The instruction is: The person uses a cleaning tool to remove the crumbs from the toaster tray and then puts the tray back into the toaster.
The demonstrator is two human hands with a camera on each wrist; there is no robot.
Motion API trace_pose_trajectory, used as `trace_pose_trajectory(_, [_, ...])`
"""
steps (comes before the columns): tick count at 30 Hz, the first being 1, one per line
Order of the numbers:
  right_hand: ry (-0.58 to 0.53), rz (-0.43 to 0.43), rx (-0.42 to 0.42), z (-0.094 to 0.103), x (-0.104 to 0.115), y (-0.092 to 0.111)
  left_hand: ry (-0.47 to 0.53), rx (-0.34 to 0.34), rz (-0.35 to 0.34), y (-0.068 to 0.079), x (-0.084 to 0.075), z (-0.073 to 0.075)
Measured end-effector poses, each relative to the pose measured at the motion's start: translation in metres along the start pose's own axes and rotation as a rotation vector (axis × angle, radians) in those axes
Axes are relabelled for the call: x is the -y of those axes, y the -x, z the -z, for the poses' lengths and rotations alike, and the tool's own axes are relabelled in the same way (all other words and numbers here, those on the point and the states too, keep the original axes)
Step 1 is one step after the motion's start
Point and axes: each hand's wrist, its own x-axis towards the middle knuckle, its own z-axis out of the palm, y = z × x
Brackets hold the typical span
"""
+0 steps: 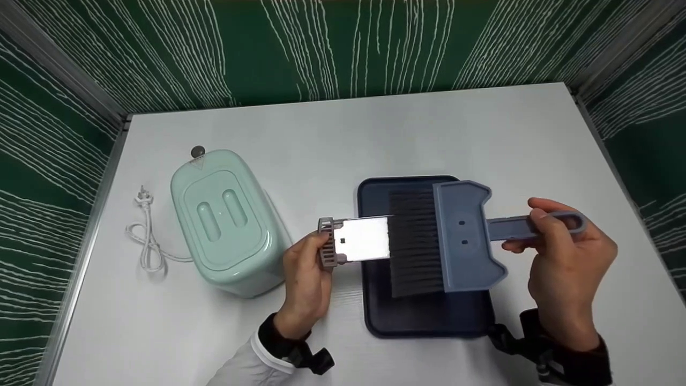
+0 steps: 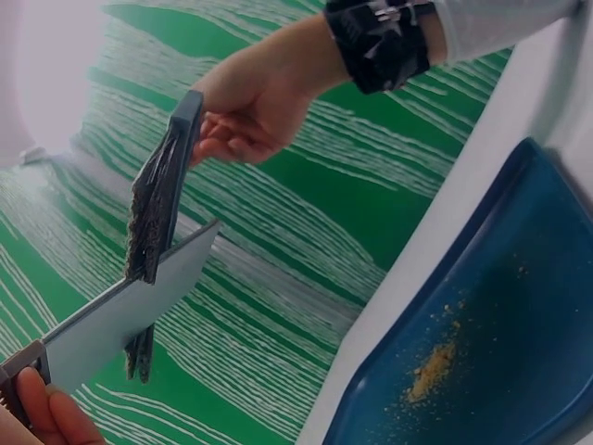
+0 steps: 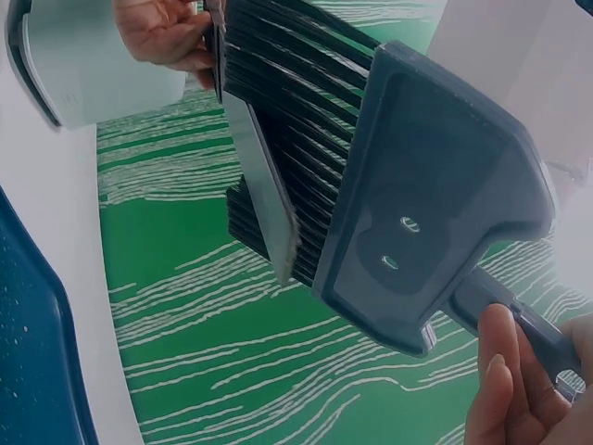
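My left hand [image 1: 308, 276] pinches the slotted grey end of a toaster crumb tray [image 1: 362, 239], a flat, shiny metal plate pointing right. My right hand [image 1: 571, 257] grips the handle of a blue-grey hand brush [image 1: 466, 236]. Dark bristles [image 3: 315, 130] straddle the plate's far end, some on either side of it in both wrist views. Beneath them lies a dark blue tray [image 1: 429, 319] on the table. Yellowish crumbs [image 2: 433, 371] are scattered over its floor, with the densest patch in a small heap.
A mint-green toaster [image 1: 220, 220] with a lid on top stands at the left of the white table [image 1: 321, 139]. Its white cord and plug [image 1: 147, 236] lie beside it. Green walls [image 1: 343, 53] with white streaks enclose the table's back and sides.
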Motion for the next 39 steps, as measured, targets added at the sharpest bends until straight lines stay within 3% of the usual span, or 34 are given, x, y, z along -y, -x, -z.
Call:
trace_pose_trajectory(11, [0.043, 0.040, -0.037, 0.007, 0.004, -0.008, -0.027, 0.038, 0.000, 0.001, -0.002, 0.001])
trace_pose_trajectory(22, [0.044, 0.088, -0.087, 0.011, 0.009, -0.016, -0.006, 0.024, 0.002, 0.001, -0.001, 0.002])
trace_pose_trajectory(28, [0.050, 0.135, -0.072, 0.015, 0.011, -0.020, -0.001, 0.024, 0.001, 0.001, -0.001, 0.002])
trace_pose_trajectory(32, [0.112, 0.195, -0.052, 0.019, 0.014, -0.023, 0.002, 0.021, 0.002, 0.001, -0.001, 0.002])
trace_pose_trajectory(39, [0.100, 0.201, -0.081, 0.023, 0.020, -0.027, -0.008, 0.025, -0.004, 0.001, -0.002, 0.001])
